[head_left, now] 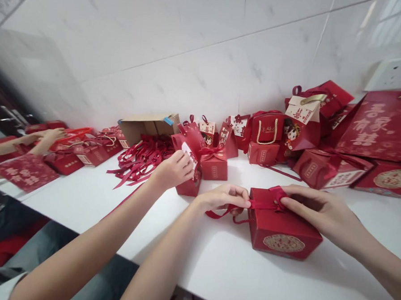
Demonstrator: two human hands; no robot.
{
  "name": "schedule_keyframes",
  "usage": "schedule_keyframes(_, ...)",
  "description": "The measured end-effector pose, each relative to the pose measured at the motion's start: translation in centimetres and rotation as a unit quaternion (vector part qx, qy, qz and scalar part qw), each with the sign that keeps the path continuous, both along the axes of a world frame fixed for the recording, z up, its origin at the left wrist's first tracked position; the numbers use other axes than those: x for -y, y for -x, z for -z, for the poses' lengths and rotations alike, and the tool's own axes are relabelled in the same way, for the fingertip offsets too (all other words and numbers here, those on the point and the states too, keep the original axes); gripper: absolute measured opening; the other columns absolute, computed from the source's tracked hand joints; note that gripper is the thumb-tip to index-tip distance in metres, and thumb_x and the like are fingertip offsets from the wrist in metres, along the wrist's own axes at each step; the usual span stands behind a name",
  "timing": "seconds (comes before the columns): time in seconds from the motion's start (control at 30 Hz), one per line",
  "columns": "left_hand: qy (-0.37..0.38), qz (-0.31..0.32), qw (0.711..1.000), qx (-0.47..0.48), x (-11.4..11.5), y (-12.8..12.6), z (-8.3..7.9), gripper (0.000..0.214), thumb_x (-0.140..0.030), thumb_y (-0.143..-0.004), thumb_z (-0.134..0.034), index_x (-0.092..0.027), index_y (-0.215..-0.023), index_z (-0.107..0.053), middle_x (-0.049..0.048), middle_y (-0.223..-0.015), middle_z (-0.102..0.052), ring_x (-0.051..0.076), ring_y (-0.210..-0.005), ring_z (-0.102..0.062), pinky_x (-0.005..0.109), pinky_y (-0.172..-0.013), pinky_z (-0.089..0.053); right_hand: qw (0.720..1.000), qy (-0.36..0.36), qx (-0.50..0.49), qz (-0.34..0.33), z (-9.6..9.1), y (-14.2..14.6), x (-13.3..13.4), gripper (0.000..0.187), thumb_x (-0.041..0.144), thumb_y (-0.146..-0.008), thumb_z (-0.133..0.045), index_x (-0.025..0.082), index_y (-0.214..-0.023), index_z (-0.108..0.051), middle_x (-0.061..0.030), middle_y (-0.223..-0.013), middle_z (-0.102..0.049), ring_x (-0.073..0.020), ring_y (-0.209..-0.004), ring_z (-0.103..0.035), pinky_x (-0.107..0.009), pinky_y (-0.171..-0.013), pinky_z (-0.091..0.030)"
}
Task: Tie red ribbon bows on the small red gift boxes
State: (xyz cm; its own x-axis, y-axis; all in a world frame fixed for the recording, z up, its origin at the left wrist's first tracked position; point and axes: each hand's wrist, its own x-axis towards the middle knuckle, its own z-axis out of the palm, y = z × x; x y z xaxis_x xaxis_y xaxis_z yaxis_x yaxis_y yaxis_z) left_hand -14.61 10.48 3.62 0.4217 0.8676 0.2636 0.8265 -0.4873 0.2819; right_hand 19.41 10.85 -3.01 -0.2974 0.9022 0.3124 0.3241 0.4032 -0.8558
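A red gift box (284, 226) with a round gold emblem on its front sits on the white table before me. A red satin ribbon (264, 205) runs over its top to a bow or loop near the back right. On the left side, my left hand (226, 198) is closed, pinching the ribbon between thumb and fingers. My right hand (314, 209) comes from the right, its thumb and fingers closed on the ribbon at the knot. A twisted red cord handle (242, 221) hangs out below my left hand. Part of the knot is hidden by my right fingers.
A co-worker's hand (177, 169) holds a pale tag by another red box, close left of mine. Behind lie a pile of loose ribbons (144, 158), an open cardboard box (148, 125) and several finished-looking red boxes (216, 164). Larger red bags (379, 128) lean on the tiled wall.
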Motion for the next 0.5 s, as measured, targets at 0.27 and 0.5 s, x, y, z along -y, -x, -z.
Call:
schedule_keyframes(0.27,-0.144,-0.121,0.977,-0.105,6.6,5.7,4.2,0.022,-0.020,-0.089,-0.046,-0.028,-0.098,-0.063,0.0053,-0.114,-0.064,0.024,-0.127,-0.042,0.048,-0.108,-0.018,1.000,0.010,0.007,-0.013,-0.2,0.1,0.0,0.035,0.056,-0.070,-0.063,0.025,-0.081,-0.072,-0.0061,-0.092,-0.072,-0.0242,-0.074,-0.067,-0.031,-0.058,-0.056)
schedule_keyframes(0.5,-0.226,-0.091,0.944,-0.223,14.5,11.3,8.1,0.037,-0.011,-0.088,-0.032,-0.028,-0.084,-0.064,-0.0004,-0.083,-0.068,0.019,-0.078,-0.063,0.035,-0.074,-0.047,1.000,0.015,0.004,-0.021,-0.3,0.0,0.1,0.033,0.054,-0.071,-0.063,0.024,-0.082,-0.072,-0.0059,-0.091,-0.072,-0.0243,-0.076,-0.067,-0.031,-0.061,-0.056)
